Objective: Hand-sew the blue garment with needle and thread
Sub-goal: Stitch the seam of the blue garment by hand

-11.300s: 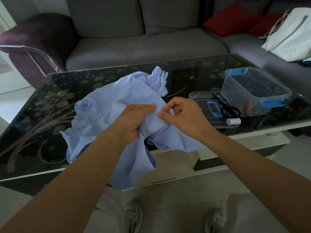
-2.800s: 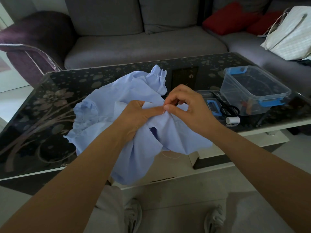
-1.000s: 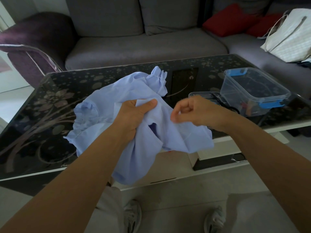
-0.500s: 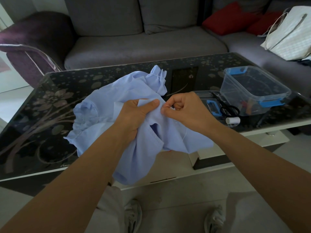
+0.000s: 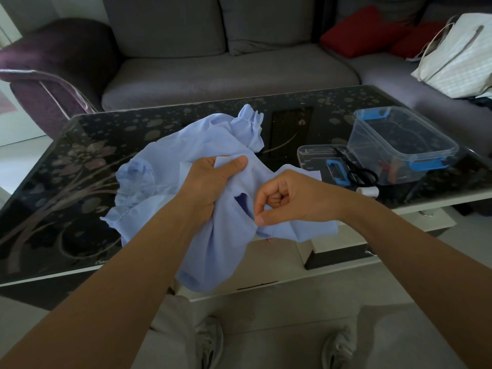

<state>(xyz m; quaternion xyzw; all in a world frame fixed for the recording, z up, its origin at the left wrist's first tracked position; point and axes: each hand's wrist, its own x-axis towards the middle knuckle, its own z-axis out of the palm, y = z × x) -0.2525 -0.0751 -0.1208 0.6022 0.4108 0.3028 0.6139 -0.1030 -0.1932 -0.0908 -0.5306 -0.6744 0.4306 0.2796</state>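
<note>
Head view.

Item: crumpled pale-blue fabric garment (image 5: 186, 155), lying half on the dark floral glass table (image 5: 80, 182) and half hanging over its near edge.

Left hand (image 5: 210, 179) is gripping a raised fold, with the thumb pressing on top.

Right hand (image 5: 287, 201) is hovering just right of that fold, clenched, thumb meeting forefinger. Whether it is pinching a needle cannot be told, as none is showing.

The fold is lying up-left of the right hand, the nearer hand for stitching.

Beside: clear plastic box with blue clips (image 5: 399, 145); black scissors (image 5: 359, 173); white thread spool (image 5: 368, 191).

Single head-worn wide view, facing forward-down, close over table (image 5: 80, 182).
</note>
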